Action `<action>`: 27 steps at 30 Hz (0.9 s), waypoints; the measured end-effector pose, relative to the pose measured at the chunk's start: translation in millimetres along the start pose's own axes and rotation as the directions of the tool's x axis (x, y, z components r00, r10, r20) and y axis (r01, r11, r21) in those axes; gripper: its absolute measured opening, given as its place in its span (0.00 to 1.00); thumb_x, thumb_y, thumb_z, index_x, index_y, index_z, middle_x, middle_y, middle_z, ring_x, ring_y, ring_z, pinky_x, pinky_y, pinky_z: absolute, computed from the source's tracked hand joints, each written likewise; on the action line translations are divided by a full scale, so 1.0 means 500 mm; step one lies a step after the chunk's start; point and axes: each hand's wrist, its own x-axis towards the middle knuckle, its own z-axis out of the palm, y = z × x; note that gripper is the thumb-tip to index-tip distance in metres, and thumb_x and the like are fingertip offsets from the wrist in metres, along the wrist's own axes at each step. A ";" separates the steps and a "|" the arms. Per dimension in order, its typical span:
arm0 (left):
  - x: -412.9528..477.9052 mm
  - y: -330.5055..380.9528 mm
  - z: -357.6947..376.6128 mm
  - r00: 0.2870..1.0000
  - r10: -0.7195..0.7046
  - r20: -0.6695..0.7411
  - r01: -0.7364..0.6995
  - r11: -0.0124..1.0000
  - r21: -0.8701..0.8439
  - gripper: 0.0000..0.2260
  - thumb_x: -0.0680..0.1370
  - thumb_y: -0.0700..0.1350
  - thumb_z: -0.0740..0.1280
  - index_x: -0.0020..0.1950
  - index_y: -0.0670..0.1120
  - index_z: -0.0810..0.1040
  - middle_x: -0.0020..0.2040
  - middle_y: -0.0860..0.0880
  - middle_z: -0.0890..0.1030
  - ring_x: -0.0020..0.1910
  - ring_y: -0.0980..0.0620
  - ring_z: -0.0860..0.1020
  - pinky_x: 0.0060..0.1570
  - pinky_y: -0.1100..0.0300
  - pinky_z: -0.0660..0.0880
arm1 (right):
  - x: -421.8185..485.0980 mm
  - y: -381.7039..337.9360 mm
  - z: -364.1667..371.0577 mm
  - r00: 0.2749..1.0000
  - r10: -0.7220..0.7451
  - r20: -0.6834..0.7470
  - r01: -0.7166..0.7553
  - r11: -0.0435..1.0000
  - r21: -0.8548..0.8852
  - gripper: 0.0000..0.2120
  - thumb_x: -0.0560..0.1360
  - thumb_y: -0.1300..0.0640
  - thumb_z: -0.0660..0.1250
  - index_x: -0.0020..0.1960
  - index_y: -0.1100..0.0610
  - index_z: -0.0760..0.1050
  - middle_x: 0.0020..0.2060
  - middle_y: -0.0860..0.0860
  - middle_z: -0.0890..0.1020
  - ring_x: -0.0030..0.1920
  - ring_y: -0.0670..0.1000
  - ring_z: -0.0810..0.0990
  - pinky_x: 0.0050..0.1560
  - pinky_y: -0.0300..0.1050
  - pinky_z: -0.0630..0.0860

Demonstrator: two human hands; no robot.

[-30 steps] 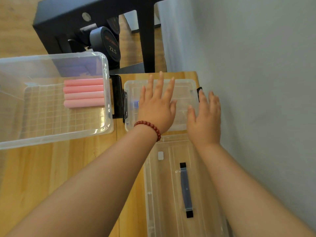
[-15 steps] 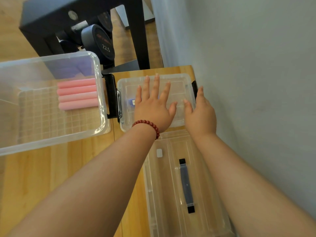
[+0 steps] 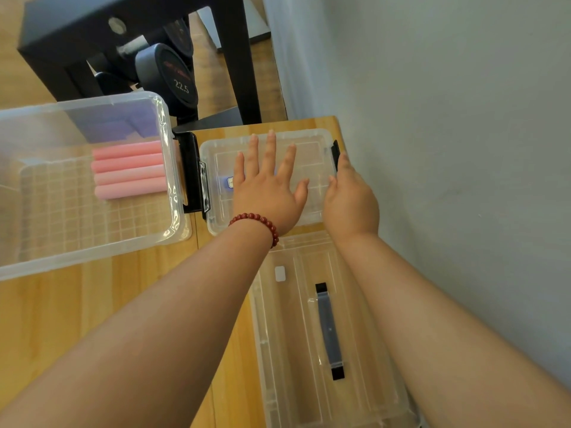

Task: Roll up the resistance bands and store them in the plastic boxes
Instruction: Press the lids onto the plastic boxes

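A small clear plastic box with its lid on sits at the far end of the wooden table, with black latches on both sides. My left hand, a red bead bracelet at its wrist, presses flat on that lid with straight, spread fingers. My right hand rests on the box's right edge, its fingertips by the right black latch and its thumb on the lid. To the left, a large open clear box holds several pink rolled bands and purple ones.
A large clear lid with a dark handle lies on the table under my forearms. A grey wall runs close along the right. Beyond the table stands a black rack with a dumbbell.
My right hand has slid from the lid's top to the small box's right edge beside the latch. My left hand stays flat on the lid.
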 end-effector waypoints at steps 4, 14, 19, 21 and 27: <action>-0.008 -0.003 -0.009 0.999 0.021 -0.031 -0.024 0.993 -0.115 0.27 0.83 0.58 0.47 0.80 0.51 0.47 0.81 0.47 0.43 0.79 0.45 0.39 0.75 0.49 0.35 | -0.011 0.007 -0.001 0.997 -0.041 -0.058 0.043 0.998 0.037 0.24 0.84 0.56 0.53 0.79 0.60 0.56 0.77 0.55 0.64 0.77 0.55 0.60 0.74 0.49 0.59; -0.152 -0.055 0.053 0.794 0.403 -0.455 -0.511 0.848 -0.141 0.18 0.81 0.44 0.58 0.68 0.42 0.74 0.71 0.40 0.72 0.72 0.41 0.66 0.73 0.46 0.62 | -0.201 0.043 0.044 0.987 -0.116 -0.109 0.119 0.993 0.018 0.25 0.82 0.50 0.55 0.77 0.58 0.62 0.77 0.58 0.60 0.78 0.59 0.56 0.75 0.60 0.60; -0.272 -0.121 0.125 0.833 0.465 -0.299 -0.510 0.855 -0.094 0.18 0.80 0.45 0.58 0.67 0.43 0.75 0.70 0.41 0.73 0.71 0.40 0.69 0.68 0.42 0.69 | -0.322 0.054 0.082 0.996 -0.060 -0.065 0.061 0.998 0.007 0.29 0.80 0.46 0.50 0.77 0.57 0.62 0.77 0.58 0.60 0.78 0.59 0.58 0.73 0.57 0.59; -0.317 -0.144 0.149 0.858 0.457 -0.236 -0.484 0.873 -0.065 0.18 0.79 0.46 0.57 0.67 0.44 0.75 0.68 0.42 0.75 0.69 0.39 0.71 0.68 0.42 0.67 | -0.371 0.062 0.098 0.999 -0.031 -0.009 0.031 0.999 -0.021 0.27 0.82 0.47 0.52 0.78 0.55 0.59 0.79 0.56 0.57 0.79 0.57 0.54 0.75 0.56 0.55; -0.403 -0.171 0.200 0.869 0.484 0.103 -0.487 0.874 0.004 0.24 0.82 0.45 0.58 0.79 0.50 0.59 0.80 0.48 0.56 0.79 0.45 0.53 0.75 0.52 0.46 | -0.517 0.074 0.156 0.974 0.067 0.216 -0.040 0.991 -0.129 0.27 0.83 0.45 0.52 0.80 0.50 0.52 0.80 0.52 0.48 0.80 0.54 0.44 0.77 0.54 0.48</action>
